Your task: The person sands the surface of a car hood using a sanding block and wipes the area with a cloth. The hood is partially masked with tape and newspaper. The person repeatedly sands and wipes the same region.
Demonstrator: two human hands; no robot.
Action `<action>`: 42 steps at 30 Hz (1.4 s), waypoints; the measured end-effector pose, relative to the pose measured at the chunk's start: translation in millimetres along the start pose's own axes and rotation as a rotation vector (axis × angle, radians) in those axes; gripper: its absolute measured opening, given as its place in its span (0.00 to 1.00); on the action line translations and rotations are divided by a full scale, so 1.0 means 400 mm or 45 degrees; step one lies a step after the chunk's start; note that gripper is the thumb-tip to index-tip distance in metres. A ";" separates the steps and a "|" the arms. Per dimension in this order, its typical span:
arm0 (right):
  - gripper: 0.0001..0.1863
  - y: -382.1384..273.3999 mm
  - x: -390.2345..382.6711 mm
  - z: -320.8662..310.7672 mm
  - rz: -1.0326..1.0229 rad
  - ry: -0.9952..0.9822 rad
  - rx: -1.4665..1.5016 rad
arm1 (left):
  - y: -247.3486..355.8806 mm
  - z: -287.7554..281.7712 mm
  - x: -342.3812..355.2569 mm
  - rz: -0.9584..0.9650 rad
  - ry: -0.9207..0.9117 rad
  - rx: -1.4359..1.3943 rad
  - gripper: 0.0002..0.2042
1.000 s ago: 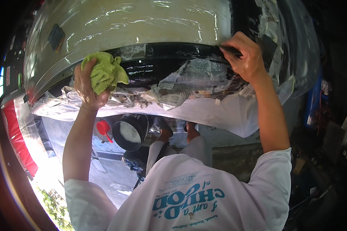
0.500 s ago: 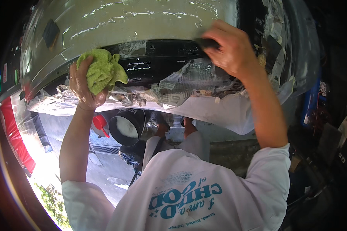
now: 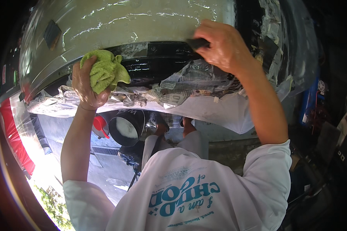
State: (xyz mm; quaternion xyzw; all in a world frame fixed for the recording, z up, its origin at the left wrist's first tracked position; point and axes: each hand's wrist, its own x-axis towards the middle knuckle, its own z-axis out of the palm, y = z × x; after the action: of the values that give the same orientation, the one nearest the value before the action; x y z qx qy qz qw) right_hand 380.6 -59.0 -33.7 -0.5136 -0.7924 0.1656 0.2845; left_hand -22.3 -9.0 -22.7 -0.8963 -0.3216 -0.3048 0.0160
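1. Lime-green, crumpled terry cloth, clasped in the left hand, fingers bent around its side; it is held at the near, left-hand edge of the panel described in 4.

2. Right hand, its grip pinching a dark, flat, thin-edged pad between thumb and fingers. The pad lies over the line where the panel meets a glossy black strip; whether its whole face touches cannot be told.

3. Step in hand, as judged: wet rubbing along this border. The next move would call for light, even pressure, with the pad kept flat and clear of the wrinkled grey newspaper just below.

4. Broad, curved, olive-beige panel, across the upper part of the view, beyond both hands. Its surface is wet, with bright broken streaks of reflected light and scattered droplets. A second dark, rectangular block rests on it at far left.

5. Surroundings: translucent white plastic sheet hanging below the newspaper; underneath, a round black bucket containing whitish liquid, beside a red-handled dipper.
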 end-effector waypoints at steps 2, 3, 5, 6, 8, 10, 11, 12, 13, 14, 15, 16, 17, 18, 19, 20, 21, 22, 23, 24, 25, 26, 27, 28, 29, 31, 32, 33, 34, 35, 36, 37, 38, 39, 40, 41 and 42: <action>0.13 0.057 -0.052 -0.027 -0.039 -0.010 -0.048 | 0.005 -0.016 -0.011 -0.017 -0.045 0.004 0.45; 0.13 0.084 -0.082 -0.044 0.008 -0.008 -0.018 | 0.002 -0.013 -0.010 -0.021 -0.056 0.006 0.46; 0.14 0.092 -0.121 -0.058 0.117 -0.014 0.067 | 0.004 -0.006 -0.008 -0.036 -0.029 0.008 0.45; 0.15 0.095 -0.118 -0.048 0.007 0.032 0.054 | 0.007 -0.003 -0.008 -0.044 -0.016 0.011 0.44; 0.15 0.055 -0.061 -0.006 -0.071 0.051 0.090 | 0.006 -0.002 -0.006 -0.017 -0.017 0.008 0.44; 0.15 0.000 0.013 0.025 -0.138 0.035 0.123 | 0.009 0.002 0.011 0.002 -0.004 -0.006 0.44; 0.15 -0.011 0.022 0.030 -0.130 0.026 0.082 | 0.011 0.003 0.017 0.000 0.004 -0.019 0.44; 0.15 -0.019 0.026 0.033 -0.121 0.018 0.040 | 0.013 0.002 0.019 -0.001 0.011 -0.034 0.43; 0.16 -0.019 0.031 0.035 -0.113 0.016 -0.005 | 0.007 0.000 0.019 0.004 -0.004 -0.020 0.43; 0.15 0.003 0.016 0.013 -0.046 -0.038 -0.036 | 0.001 -0.006 0.010 -0.004 -0.022 -0.010 0.43; 0.15 0.028 -0.017 -0.013 -0.021 -0.044 -0.018 | -0.002 -0.012 0.002 -0.013 -0.040 -0.001 0.43; 0.15 0.060 -0.052 -0.042 -0.003 -0.047 -0.015 | 0.005 -0.014 -0.003 -0.064 -0.068 0.000 0.43; 0.14 0.071 -0.072 -0.052 0.021 -0.055 0.004 | 0.005 -0.013 -0.005 -0.059 -0.060 -0.004 0.43; 0.14 0.072 -0.078 -0.052 0.065 -0.067 0.024 | 0.006 -0.012 -0.006 -0.057 -0.051 -0.006 0.43; 0.14 0.067 -0.077 -0.050 0.110 -0.078 0.049 | 0.009 -0.013 -0.006 -0.053 -0.046 -0.006 0.42; 0.14 0.057 -0.068 -0.047 0.153 -0.089 0.073 | 0.011 -0.011 -0.004 -0.044 -0.034 -0.019 0.42; 0.13 0.045 -0.045 -0.033 0.113 -0.095 0.125 | 0.011 -0.006 0.001 -0.036 -0.022 -0.031 0.42; 0.12 0.009 0.004 -0.013 0.072 -0.093 0.179 | 0.008 -0.002 0.010 -0.020 -0.012 -0.039 0.41; 0.11 -0.030 0.048 0.009 0.029 -0.093 0.229 | 0.005 -0.001 0.012 -0.018 -0.009 -0.034 0.41; 0.11 -0.068 0.085 0.038 -0.022 -0.049 0.149 | 0.009 -0.009 0.016 -0.001 -0.004 -0.009 0.41; 0.11 -0.106 0.124 0.068 -0.062 -0.021 0.064 | 0.007 -0.005 0.013 0.002 0.000 -0.002 0.41; 0.10 -0.131 0.148 0.082 -0.102 0.008 -0.020 | 0.000 0.000 0.010 0.001 0.010 0.025 0.41; 0.10 -0.132 0.148 0.079 -0.061 -0.036 -0.034 | 0.001 -0.008 0.015 0.005 0.000 0.020 0.40; 0.10 -0.117 0.135 0.071 -0.019 -0.081 -0.049 | 0.001 -0.011 0.019 0.007 -0.010 0.014 0.40; 0.10 -0.099 0.119 0.057 0.026 -0.136 -0.067 | 0.005 -0.014 0.017 0.002 -0.020 0.000 0.40; 0.12 -0.064 0.068 -0.005 0.208 -0.171 0.078 | 0.007 -0.014 0.018 0.001 -0.001 0.009 0.40; 0.12 -0.037 0.035 -0.011 0.293 -0.162 0.154 | 0.010 -0.016 0.018 -0.007 -0.007 0.000 0.40; 0.13 -0.024 0.022 -0.010 0.379 -0.152 0.232 | 0.013 -0.015 0.017 -0.015 -0.015 -0.009 0.40; 0.14 -0.026 0.032 -0.005 0.269 -0.125 0.178 | 0.010 -0.012 0.019 0.011 0.010 0.001 0.40; 0.13 -0.048 0.060 0.003 0.206 -0.136 0.156 | 0.007 -0.007 0.021 0.036 0.032 0.012 0.40; 0.13 -0.085 0.103 0.019 0.143 -0.144 0.134 | 0.005 -0.004 0.021 0.064 0.055 0.023 0.40; 0.12 -0.124 0.137 0.042 0.082 -0.152 0.118 | 0.010 -0.009 0.017 0.040 0.027 0.018 0.40; 0.11 -0.148 0.161 0.060 0.104 -0.169 0.115 | 0.012 -0.012 0.022 0.029 0.013 0.017 0.40; 0.11 -0.143 0.161 0.064 0.079 -0.126 0.114 | 0.013 -0.015 0.027 0.019 0.000 0.015 0.40; 0.11 -0.133 0.152 0.073 0.062 -0.088 0.112 | 0.009 -0.015 0.024 0.007 -0.023 0.010 0.41; 0.11 -0.127 0.143 0.071 0.046 -0.051 0.109 | 0.010 -0.018 0.020 0.000 -0.025 0.009 0.41; 0.12 -0.107 0.121 0.034 0.096 -0.176 0.033 | 0.012 -0.022 0.016 -0.007 -0.027 0.007 0.41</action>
State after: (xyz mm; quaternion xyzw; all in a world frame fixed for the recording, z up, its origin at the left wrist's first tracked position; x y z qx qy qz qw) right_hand 326.2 -32.3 -7.0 -0.5267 -0.7879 0.2217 0.2293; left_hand -20.2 -11.0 -11.2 -0.8986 -0.3250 -0.2946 0.0142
